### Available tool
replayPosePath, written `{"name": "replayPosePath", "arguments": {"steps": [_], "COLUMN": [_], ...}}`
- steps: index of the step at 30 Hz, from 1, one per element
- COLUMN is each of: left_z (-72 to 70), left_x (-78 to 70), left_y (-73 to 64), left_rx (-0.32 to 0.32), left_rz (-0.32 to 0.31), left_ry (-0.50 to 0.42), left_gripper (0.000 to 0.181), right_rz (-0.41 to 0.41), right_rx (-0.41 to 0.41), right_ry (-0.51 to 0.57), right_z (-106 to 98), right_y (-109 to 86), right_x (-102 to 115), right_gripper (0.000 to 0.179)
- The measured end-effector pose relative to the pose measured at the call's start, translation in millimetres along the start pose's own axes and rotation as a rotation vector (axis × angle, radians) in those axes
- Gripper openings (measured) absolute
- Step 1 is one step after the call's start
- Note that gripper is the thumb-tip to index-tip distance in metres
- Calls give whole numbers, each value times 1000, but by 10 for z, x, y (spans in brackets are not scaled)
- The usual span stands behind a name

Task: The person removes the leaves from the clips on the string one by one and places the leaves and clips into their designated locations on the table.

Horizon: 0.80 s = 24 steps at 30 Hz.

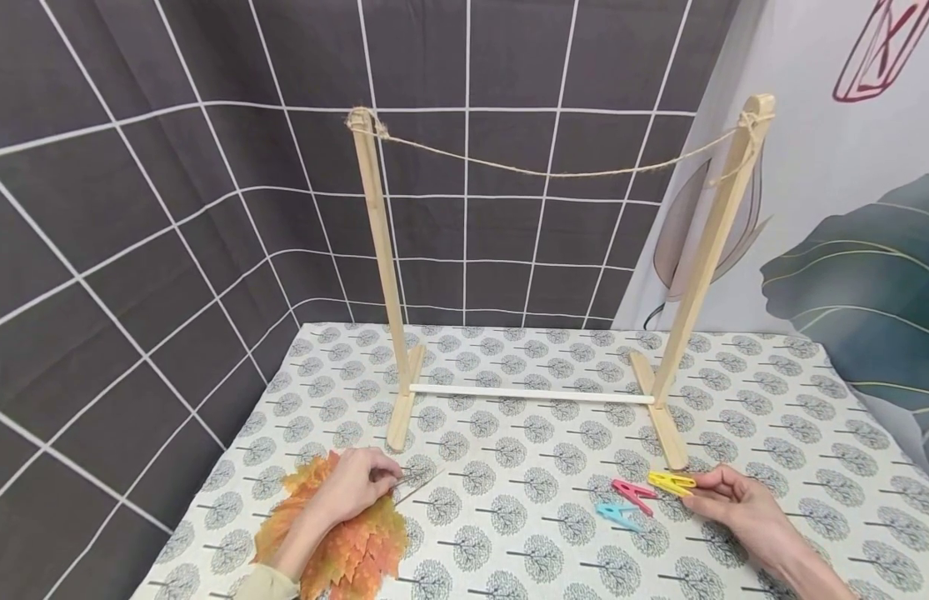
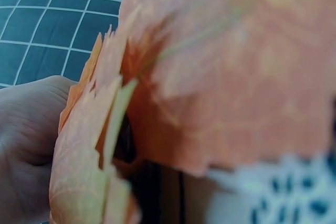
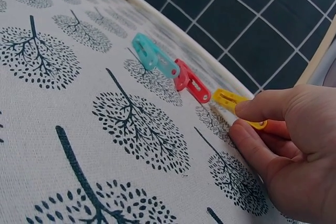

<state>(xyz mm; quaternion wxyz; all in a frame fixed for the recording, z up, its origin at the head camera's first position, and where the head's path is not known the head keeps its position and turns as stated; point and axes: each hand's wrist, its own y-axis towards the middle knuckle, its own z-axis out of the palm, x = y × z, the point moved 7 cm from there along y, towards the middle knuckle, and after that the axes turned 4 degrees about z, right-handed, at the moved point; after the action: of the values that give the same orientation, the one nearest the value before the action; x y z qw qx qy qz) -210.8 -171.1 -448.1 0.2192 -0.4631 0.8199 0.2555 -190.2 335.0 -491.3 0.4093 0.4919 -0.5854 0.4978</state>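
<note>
My left hand (image 1: pixel 357 483) lies over a bunch of orange and yellow maple leaves (image 1: pixel 370 546), gripping it with curled fingers; the leaves spread on both sides of the wrist. A thin stem (image 1: pixel 421 487) sticks out to the right. In the left wrist view, leaves (image 2: pixel 231 87) fill most of the picture and hide the fingertips. Between thumb and fingers, my right hand (image 1: pixel 741 508) pinches the end of a yellow clothespin (image 1: pixel 671 482). Beside it on the cloth lie a red clothespin (image 1: pixel 634 495) and a light blue clothespin (image 1: pixel 617 515).
Behind the hands stands a wooden frame with a left post (image 1: pixel 385 258), a right post (image 1: pixel 707 258) and a white crossbar (image 1: pixel 531 393). A twine line (image 1: pixel 546 174) sags between the post tops. Tree-patterned cloth (image 1: pixel 501 475) covers the table; a dark gridded curtain (image 1: pixel 509 250) hangs behind.
</note>
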Motion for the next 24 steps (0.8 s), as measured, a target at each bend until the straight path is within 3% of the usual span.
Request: {"name": "replayPosePath", "arguments": {"steps": [8,18,24], "left_z": [9,13,5], "left_x": [16,14,-12], "left_y": [-6,-13,-19], "left_rx": [6,14,12], "left_rz": [-15,-47,-20], "left_ry": [-33,-62,-46], "left_gripper": [10,10,12], "right_rz": [29,5,33], "right_rx": [-15,-29,-29], "right_ry": [-124,-290,-348], "right_z": [24,54,66], "right_y": [-12,-19,-19], "right_x": [24,114,115], "right_gripper": [29,43,48]}}
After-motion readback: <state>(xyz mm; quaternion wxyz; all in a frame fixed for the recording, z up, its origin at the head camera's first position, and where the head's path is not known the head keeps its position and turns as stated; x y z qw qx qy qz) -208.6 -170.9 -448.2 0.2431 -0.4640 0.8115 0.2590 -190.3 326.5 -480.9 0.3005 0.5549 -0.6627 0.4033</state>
